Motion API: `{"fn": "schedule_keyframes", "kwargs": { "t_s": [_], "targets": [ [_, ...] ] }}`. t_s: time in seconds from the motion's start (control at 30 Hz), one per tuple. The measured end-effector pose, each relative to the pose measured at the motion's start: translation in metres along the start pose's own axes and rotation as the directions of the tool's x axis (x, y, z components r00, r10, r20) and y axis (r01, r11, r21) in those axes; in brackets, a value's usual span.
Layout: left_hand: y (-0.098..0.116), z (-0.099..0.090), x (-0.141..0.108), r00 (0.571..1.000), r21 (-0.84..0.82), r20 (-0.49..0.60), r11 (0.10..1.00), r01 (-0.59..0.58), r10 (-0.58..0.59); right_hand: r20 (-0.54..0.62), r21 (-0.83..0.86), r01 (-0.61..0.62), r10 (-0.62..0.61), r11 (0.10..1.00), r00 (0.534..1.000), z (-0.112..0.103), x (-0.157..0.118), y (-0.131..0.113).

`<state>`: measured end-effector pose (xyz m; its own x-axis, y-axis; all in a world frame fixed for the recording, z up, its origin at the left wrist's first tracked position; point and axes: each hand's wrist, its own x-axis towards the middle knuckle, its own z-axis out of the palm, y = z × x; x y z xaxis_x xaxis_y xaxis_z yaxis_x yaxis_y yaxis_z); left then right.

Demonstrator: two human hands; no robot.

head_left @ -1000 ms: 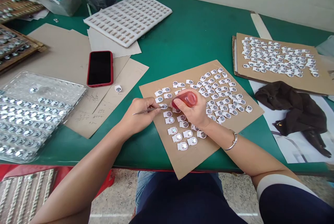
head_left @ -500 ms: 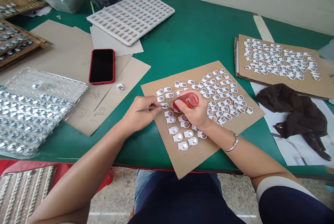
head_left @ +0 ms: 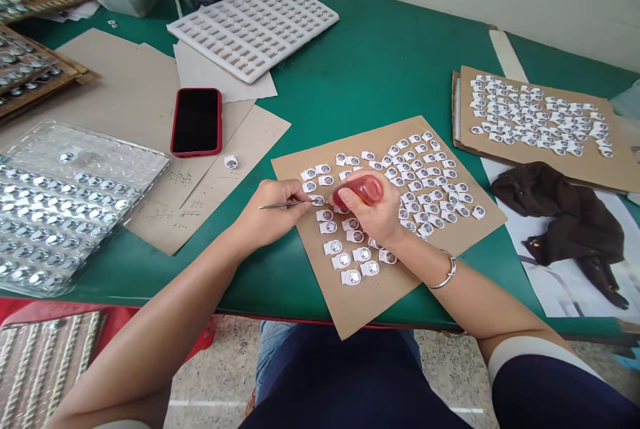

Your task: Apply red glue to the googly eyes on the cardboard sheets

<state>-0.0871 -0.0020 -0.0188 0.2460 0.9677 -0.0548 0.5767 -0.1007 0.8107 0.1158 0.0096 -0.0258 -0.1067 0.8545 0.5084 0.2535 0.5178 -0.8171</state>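
Note:
A thin pair of metal tweezers (head_left: 278, 205) is pinched in my left hand (head_left: 270, 216), its tip at a small white piece with a round silver centre (head_left: 317, 200). My right hand (head_left: 375, 216) wraps round a translucent red squeeze bottle (head_left: 367, 189), tilted so that its narrow end points down and left toward that same piece. The bottle's tip is too small to make out. Beneath both hands lies a brown cardboard sheet (head_left: 345, 312) bearing several rows of similar white pieces, some of them hidden by my right hand.
On the left are a red-cased phone (head_left: 197, 121), a clear tray of silver domes (head_left: 60, 216) and a loose white piece (head_left: 231, 162). Behind is a white slotted tray (head_left: 255, 26). On the right lie another filled cardboard (head_left: 540, 156) and a dark cloth (head_left: 580, 222).
The view has shifted slightly. My hands hold the same tweezers and bottle in nearly the same place, and the bottle has tilted a little.

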Motion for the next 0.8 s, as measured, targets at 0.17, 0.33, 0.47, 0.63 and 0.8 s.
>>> {"fn": "schedule_keyframes", "kwargs": {
  "t_s": [0.17, 0.33, 0.47, 0.63, 0.8],
  "targets": [
    [-0.0010, 0.0010, 0.0015, 1.000, -0.037, -0.015, 0.999, -0.024, 0.023, 0.003, 0.005, -0.021, 0.021, 1.000, 1.000, 0.0011, -0.0006, 0.0009],
    [0.0002, 0.0010, 0.0007, 0.999, -0.032, -0.024, 0.999, -0.035, 0.035, -0.007, -0.035, -0.030, 0.029, 0.999, 1.000, 0.0005, -0.0019, 0.0026],
    [0.0010, 0.0007, 0.0006, 0.999, -0.036, -0.027, 0.999, -0.037, 0.037, -0.005, -0.035, -0.045, 0.044, 0.998, 0.999, -0.0002, -0.0042, 0.0045],
    [0.0020, 0.0011, 0.0025, 0.999, -0.077, -0.026, 0.997, -0.032, 0.030, -0.006, -0.058, -0.030, 0.030, 0.998, 1.000, 0.0009, -0.0052, 0.0061],
    [0.0025, 0.0009, 0.0040, 1.000, -0.086, -0.025, 0.996, -0.013, 0.011, -0.004, -0.081, -0.040, 0.039, 0.996, 0.999, 0.0022, -0.0046, 0.0073]
  ]
}}
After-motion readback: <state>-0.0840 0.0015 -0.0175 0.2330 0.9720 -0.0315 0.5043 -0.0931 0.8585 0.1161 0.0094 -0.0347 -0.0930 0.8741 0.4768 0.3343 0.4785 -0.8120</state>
